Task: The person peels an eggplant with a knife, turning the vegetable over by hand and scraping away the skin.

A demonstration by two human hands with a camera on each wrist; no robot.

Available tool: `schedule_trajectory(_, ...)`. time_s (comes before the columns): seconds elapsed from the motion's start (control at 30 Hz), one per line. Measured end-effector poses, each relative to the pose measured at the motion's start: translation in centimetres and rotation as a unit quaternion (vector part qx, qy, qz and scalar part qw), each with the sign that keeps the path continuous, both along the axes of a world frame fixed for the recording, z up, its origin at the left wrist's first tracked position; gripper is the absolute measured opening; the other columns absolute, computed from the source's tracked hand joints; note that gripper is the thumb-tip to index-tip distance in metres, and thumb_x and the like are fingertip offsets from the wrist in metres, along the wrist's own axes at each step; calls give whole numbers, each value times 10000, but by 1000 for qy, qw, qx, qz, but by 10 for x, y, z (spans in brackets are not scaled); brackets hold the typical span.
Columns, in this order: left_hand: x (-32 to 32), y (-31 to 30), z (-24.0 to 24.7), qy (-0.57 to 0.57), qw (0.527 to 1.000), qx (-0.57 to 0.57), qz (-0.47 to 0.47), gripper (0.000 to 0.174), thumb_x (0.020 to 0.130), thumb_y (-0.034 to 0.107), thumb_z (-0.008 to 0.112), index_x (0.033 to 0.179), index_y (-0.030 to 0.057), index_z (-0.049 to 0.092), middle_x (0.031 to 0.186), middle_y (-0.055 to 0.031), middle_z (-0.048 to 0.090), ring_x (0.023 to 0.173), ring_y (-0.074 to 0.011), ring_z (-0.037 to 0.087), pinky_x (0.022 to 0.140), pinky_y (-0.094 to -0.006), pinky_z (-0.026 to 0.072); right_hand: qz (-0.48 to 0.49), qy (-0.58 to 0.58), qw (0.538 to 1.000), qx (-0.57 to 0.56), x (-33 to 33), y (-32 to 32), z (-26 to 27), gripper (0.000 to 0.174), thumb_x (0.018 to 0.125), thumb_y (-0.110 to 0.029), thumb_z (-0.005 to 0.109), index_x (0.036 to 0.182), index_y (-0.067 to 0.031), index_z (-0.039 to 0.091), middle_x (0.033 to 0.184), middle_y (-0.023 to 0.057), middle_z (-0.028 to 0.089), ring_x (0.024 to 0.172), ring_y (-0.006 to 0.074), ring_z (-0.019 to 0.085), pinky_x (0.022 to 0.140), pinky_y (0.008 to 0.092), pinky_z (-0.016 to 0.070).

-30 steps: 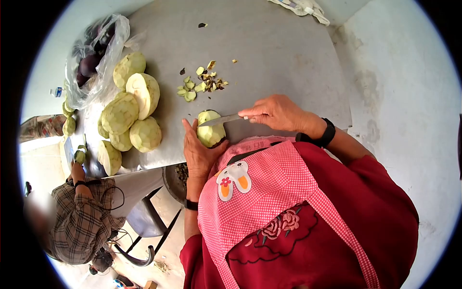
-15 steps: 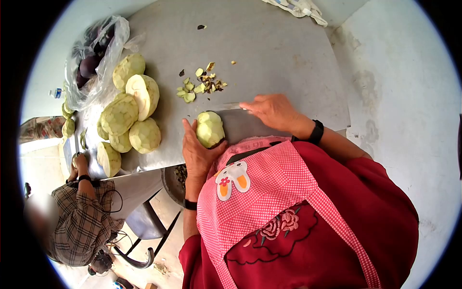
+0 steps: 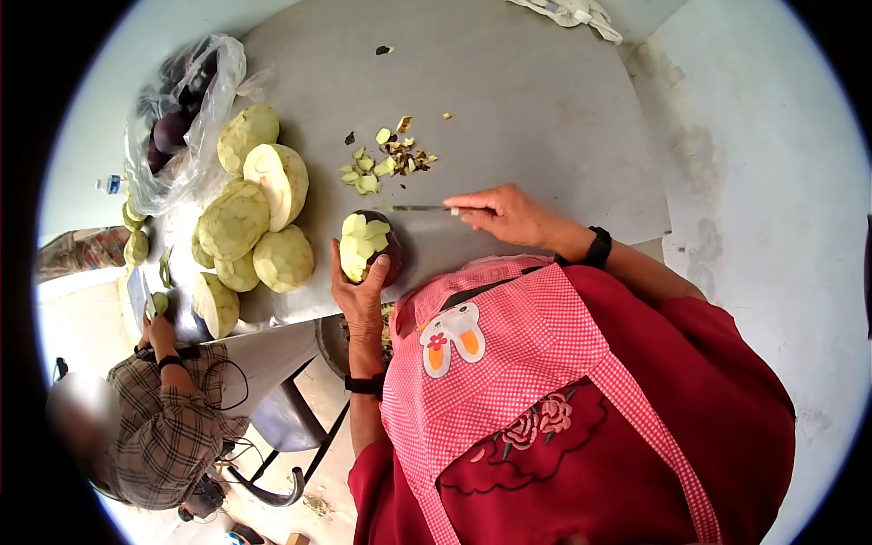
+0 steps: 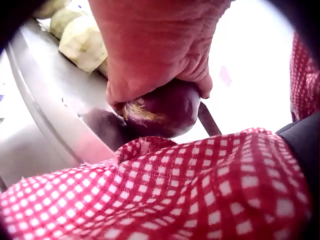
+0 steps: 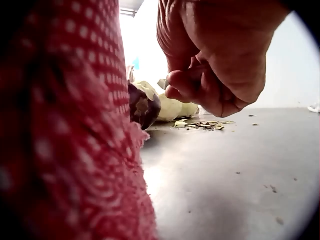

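Observation:
A round fruit (image 3: 364, 238) with dark purple skin and a pale green peeled patch is gripped by the left hand (image 3: 361, 295) near the table's front edge. From the left wrist view, that hand (image 4: 155, 50) curls over the fruit's purple side (image 4: 172, 110). To the right, the right hand (image 3: 513, 216) holds a knife (image 3: 420, 208), its blade level above the table and pointing at the fruit without touching it. In the right wrist view the right hand's fingers (image 5: 210, 90) are curled, and the fruit (image 5: 145, 106) shows beyond.
Several peeled pale fruits (image 3: 234, 221) are piled at the left, beside a clear bag (image 3: 173, 127) of purple ones. Peel scraps (image 3: 391, 163) lie on the grey table (image 3: 509, 100). Another person (image 3: 163, 427) works at the lower left. A white cloth (image 3: 581, 16) is at the far edge.
The fruit has been turned in the left hand, so purple skin now faces right, and both have shifted slightly left. The knife has drawn back off the fruit and lies more level.

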State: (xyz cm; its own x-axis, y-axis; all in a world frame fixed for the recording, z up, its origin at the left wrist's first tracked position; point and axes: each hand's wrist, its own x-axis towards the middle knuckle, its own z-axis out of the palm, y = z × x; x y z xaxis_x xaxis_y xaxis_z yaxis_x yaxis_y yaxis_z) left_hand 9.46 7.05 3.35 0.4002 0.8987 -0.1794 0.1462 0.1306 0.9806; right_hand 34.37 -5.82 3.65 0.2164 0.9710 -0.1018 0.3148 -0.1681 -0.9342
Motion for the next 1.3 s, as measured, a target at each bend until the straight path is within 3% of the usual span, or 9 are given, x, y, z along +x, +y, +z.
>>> schedule_trajectory(0.27, -7, 19, 16, 58, 996, -57, -47, 921, 824, 326, 791, 1445, -139, 295, 1176, -210, 624, 1019, -225, 630, 902, -314, 497, 70, -78, 993, 57, -9, 14, -2, 305, 936, -220, 614, 1229, -151, 659, 1059, 116, 716, 879, 283, 706, 786, 356, 547)
schedule_trajectory(0.3, -7, 28, 24, 150, 984, -52, -79, 950, 802, 352, 804, 1446, -130, 298, 1136, -230, 633, 954, -233, 660, 789, -302, 541, 71, -66, 993, 68, -9, 15, -2, 306, 938, -215, 610, 1232, -146, 657, 1060, 114, 717, 879, 278, 708, 795, 349, 549)
schedule_trajectory(0.47, 5, 32, 36, 166, 977, -92, -95, 1004, 746, 382, 832, 1451, -85, 291, 1153, -215, 613, 899, -246, 678, 566, -290, 583, 79, -61, 991, 84, -21, 24, -2, 309, 938, -216, 609, 1230, -127, 655, 1062, 125, 715, 879, 280, 708, 797, 348, 552)
schedule_trajectory(0.6, 9, 24, 45, 128, 972, -158, -120, 724, 791, 376, 767, 1328, 25, 431, 1188, -169, 569, 982, -297, 657, 623, -398, 631, 78, -33, 993, 83, -27, 21, 1, 303, 937, -222, 610, 1220, -125, 664, 1033, 139, 716, 857, 300, 702, 774, 364, 547)
schedule_trajectory(0.67, 4, 23, 33, 61, 976, -190, -94, 821, 762, 242, 800, 1404, 4, 345, 1170, -157, 583, 965, -242, 651, 693, -347, 602, 86, -34, 993, 75, -25, 20, 2, 301, 939, -223, 609, 1219, -128, 666, 1013, 140, 716, 846, 308, 698, 764, 371, 544)
schedule_trajectory(0.7, 2, 23, 27, 45, 980, -171, -89, 855, 749, 199, 805, 1423, -19, 324, 1176, -152, 584, 1001, -233, 631, 834, -356, 561, 95, -33, 993, 67, -25, 20, 2, 299, 941, -225, 607, 1218, -130, 668, 994, 141, 716, 835, 316, 694, 754, 377, 541)
schedule_trajectory(0.8, -6, 23, 18, 31, 981, -163, -102, 951, 725, 191, 826, 1464, -40, 272, 1220, -173, 569, 1075, -240, 599, 935, -352, 503, 100, -36, 992, 61, -27, 18, 3, 298, 939, -211, 612, 1221, -135, 668, 963, 140, 715, 815, 310, 691, 738, 378, 537)
schedule_trajectory(1.0, 0, 18, 22, 87, 991, -22, -97, 1123, 684, 201, 863, 1511, -60, 150, 1311, -232, 510, 1147, -268, 559, 977, -352, 477, 95, -7, 993, 75, -26, 9, 8, 300, 934, -182, 621, 1227, -140, 666, 986, 127, 716, 827, 267, 698, 739, 358, 538)
schedule_trajectory(1.3, 3, 21, 13, 84, 993, -29, -78, 1281, 612, 359, 939, 1476, -134, 132, 1277, -247, 532, 1137, -278, 566, 974, -344, 475, 87, -121, 986, 75, -28, 13, 7, 332, 932, -243, 623, 1262, -217, 646, 898, 71, 692, 786, 261, 678, 715, 353, 539)
